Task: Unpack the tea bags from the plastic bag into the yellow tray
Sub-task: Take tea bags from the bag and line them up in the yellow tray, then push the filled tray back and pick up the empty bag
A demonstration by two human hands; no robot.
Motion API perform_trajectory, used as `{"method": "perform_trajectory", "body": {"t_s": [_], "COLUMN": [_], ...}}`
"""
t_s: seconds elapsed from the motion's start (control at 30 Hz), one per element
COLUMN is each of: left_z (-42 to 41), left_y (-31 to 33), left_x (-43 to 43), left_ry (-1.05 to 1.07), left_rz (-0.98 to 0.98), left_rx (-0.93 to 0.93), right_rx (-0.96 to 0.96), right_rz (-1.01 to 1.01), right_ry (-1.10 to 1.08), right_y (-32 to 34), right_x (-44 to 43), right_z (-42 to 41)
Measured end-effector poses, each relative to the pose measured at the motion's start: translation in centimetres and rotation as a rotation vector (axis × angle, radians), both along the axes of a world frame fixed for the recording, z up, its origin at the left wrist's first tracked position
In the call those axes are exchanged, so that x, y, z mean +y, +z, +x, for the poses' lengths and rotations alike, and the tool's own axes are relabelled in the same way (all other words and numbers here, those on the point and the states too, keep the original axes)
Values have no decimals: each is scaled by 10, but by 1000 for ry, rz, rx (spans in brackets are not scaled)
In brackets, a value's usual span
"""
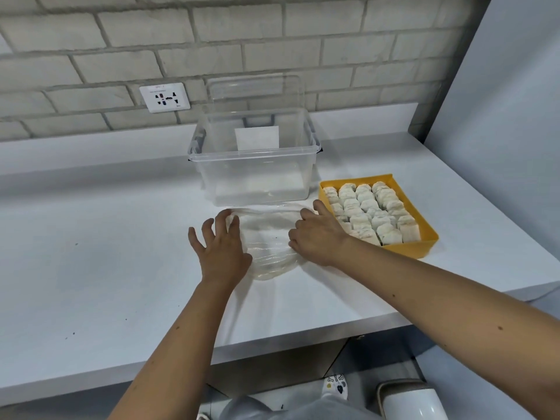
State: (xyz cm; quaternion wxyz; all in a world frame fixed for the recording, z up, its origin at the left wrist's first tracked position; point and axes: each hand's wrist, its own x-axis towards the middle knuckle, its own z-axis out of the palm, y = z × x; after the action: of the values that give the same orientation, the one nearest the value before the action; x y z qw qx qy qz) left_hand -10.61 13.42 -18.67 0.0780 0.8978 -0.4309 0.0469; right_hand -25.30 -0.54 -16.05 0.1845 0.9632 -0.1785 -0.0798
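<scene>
A clear plastic bag lies flat on the white counter, and I see no tea bags in it. My left hand rests on its left edge with fingers spread. My right hand presses on its right edge, fingers mostly straight. Just right of the bag stands the yellow tray, filled with several rows of white tea bags.
A clear storage box stands behind the bag, its lid leaning on the brick wall. A wall socket is at the back left. The counter's front edge runs below my forearms. A white bin stands on the floor.
</scene>
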Motion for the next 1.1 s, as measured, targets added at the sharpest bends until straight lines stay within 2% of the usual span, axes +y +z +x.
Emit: {"method": "perform_trajectory", "body": {"t_s": [0.07, 0.13, 0.23, 0.3, 0.43, 0.57, 0.63, 0.7, 0.77, 0.8, 0.93, 1.1], "left_z": [0, -1, -5, -8, -21, -46, -62, -78, -93, -98, -113, -122], "left_y": [3, 8, 20, 28, 43, 52, 54, 55, 56, 54, 42, 36], "left_x": [-1, -3, -7, -10, -17, -26, -32, -39, -49, -56, -79, -87], "left_ry": [-11, -1, 11, 2, -48, -175, -238, -216, -154, -134, -103, -121], "left_rz": [-34, -109, -205, -239, -285, -405, -527, -598, -604, -578, -445, -357], "left_rx": [39, 102, 174, 214, 293, 387, 578, 858, 1140, 1197, 1151, 1068], "right_rx": [-158, -402, -758, -849, -884, -959, -999, -1039, -1073, -1084, -1007, -936], "right_rz": [202, 455, 687, 781, 881, 856, 828, 814, 770, 724, 575, 597], "right_ry": [-34, -82, -225, -355, -460, -530, -578, -601, -640, -676, -808, -894], "right_y": [4, 13, 27, 34, 37, 39, 41, 41, 40, 39, 26, 11], "right_x": [2, 2, -13, -21, -24, -23, -27, -34, -42, -47, -67, -80], "right_z": [-4, -11, -28, -42, -63, -84, -96, -108, -121, -127, -155, -170]}}
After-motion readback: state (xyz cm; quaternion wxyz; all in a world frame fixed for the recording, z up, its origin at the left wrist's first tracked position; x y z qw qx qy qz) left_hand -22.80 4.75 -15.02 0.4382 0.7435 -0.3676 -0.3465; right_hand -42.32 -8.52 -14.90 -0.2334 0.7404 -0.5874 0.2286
